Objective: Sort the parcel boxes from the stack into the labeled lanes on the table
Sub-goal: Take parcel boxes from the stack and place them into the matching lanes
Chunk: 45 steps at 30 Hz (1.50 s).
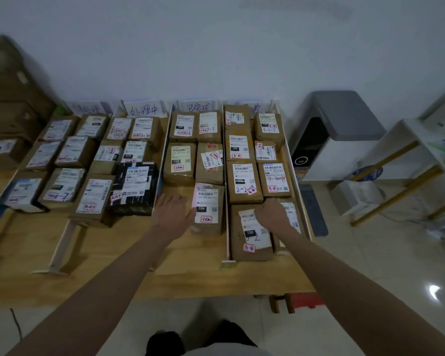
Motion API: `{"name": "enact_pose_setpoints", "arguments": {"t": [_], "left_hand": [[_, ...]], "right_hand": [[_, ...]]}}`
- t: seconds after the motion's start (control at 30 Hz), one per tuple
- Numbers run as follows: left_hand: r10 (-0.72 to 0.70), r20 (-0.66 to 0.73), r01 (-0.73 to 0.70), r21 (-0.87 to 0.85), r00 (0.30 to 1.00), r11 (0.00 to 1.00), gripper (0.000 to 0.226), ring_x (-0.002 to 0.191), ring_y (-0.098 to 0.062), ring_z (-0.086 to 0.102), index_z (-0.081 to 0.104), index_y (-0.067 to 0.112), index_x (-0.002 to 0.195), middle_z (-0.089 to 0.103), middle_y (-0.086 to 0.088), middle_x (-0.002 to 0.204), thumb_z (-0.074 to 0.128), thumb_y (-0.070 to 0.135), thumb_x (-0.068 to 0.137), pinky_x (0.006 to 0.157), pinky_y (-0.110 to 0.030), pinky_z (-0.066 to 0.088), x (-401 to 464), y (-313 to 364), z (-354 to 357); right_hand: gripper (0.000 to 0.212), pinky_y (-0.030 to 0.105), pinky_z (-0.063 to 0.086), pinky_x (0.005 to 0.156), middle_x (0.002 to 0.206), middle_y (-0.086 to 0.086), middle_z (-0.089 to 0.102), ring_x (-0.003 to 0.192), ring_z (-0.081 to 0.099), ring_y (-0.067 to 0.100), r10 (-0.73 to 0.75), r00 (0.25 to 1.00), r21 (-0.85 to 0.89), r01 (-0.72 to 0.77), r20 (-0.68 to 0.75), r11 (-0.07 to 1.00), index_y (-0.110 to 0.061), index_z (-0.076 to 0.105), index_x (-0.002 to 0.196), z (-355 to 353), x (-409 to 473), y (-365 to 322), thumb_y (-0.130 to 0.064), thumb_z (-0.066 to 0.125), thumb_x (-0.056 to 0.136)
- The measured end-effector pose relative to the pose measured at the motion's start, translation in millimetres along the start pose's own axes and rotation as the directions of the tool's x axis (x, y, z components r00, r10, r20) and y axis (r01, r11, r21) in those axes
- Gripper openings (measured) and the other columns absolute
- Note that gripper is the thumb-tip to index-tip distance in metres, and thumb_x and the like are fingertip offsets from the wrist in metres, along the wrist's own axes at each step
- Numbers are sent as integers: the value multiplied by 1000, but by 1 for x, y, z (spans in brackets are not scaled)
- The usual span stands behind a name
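Sorting looks nearly done: four labelled lanes on the worktop (108, 255) are filled w/ parcel boxes. Left hand (174, 214), grip spread, is laid against the front box (208, 209) in the third lane. Right hand (272, 214) is pressed on the near-right-corner box (251, 233) (finger curl can't be told). Stack at far left (8, 119) remains.

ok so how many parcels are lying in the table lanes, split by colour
black parcels: 1
brown cardboard parcels: 24
total: 25
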State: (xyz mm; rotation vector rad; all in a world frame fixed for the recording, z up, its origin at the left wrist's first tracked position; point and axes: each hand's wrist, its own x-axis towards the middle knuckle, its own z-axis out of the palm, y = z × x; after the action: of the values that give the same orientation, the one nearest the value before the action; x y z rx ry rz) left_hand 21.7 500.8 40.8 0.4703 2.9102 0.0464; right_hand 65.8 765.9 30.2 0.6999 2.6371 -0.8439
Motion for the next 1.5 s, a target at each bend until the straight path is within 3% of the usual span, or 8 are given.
{"name": "enact_pose_setpoints", "arguments": {"t": [0.07, 0.17, 0.3, 0.53, 0.7, 1.0, 1.17, 1.5], "left_hand": [[-28, -48, 28, 5, 998, 1000, 48, 133, -22, 43, 52, 16, 134, 53, -5, 137, 36, 46, 100, 119, -41, 19, -4, -19, -18], [-79, -129, 82, 19, 988, 996, 49, 135, -23, 42, 51, 15, 135, 51, -7, 140, 35, 47, 101, 118, -40, 19, -17, -62, -44], [-191, -179, 195, 8, 965, 981, 58, 138, -25, 38, 40, 15, 146, 45, -7, 148, 30, 50, 101, 118, -41, 23, -48, -136, -66], [-341, -272, 354, -4, 900, 935, 58, 137, -25, 39, 39, 15, 146, 43, -6, 149, 29, 50, 102, 114, -42, 28, -135, -259, -88], [-416, -306, 433, -12, 857, 901, 55, 132, -23, 45, 46, 17, 140, 50, -4, 142, 32, 51, 100, 111, -42, 34, -190, -334, -86], [-527, -296, 536, -56, 797, 842, 56, 136, -22, 41, 44, 19, 142, 46, -3, 146, 31, 53, 99, 114, -42, 29, -225, -447, -85], [-524, -305, 531, -67, 795, 845, 55, 136, -22, 40, 43, 17, 143, 46, -4, 146, 32, 51, 100, 115, -43, 28, -209, -507, -81], [-504, -298, 514, -50, 811, 856, 53, 130, -22, 47, 48, 16, 139, 52, -3, 140, 37, 49, 99, 110, -40, 33, -139, -625, -91]], "right_hand": [[19, 35, 49, 75, 106, 14, 58, 90, 56, 26, -126, 991, -109, 121, -35, 987, -8, 54, 94, -5, -2, -34, -24, 45, 96], [37, 41, 46, 93, 132, 12, 50, 120, 49, 30, -310, 947, -254, 280, -88, 926, -8, 51, 128, -5, -14, -96, -31, 42, 100], [47, 43, 38, 109, 140, 9, 49, 131, 43, 27, -547, 819, -374, 458, -174, 806, -11, 45, 138, 24, -40, -177, -37, 37, 101], [49, 45, 31, 115, 143, 7, 47, 136, 39, 27, -715, 678, -434, 599, -172, 673, -17, 44, 141, 109, -105, -288, -45, 32, 102], [53, 44, 30, 116, 144, 8, 47, 137, 39, 27, -763, 635, -466, 643, -118, 608, -14, 43, 143, 168, -143, -352, -45, 31, 102], [53, 44, 27, 116, 151, 7, 41, 140, 34, 27, -802, 597, -442, 717, -10, 539, -15, 40, 146, 248, -169, -450, -44, 30, 102], [49, 42, 31, 115, 144, 7, 47, 136, 39, 25, -803, 595, -403, 726, -40, 558, -17, 43, 143, 287, -150, -505, -40, 35, 101], [47, 42, 37, 109, 138, 6, 51, 130, 44, 25, -741, 670, -345, 686, -42, 640, -14, 46, 139, 343, -83, -606, -40, 38, 100]]}}
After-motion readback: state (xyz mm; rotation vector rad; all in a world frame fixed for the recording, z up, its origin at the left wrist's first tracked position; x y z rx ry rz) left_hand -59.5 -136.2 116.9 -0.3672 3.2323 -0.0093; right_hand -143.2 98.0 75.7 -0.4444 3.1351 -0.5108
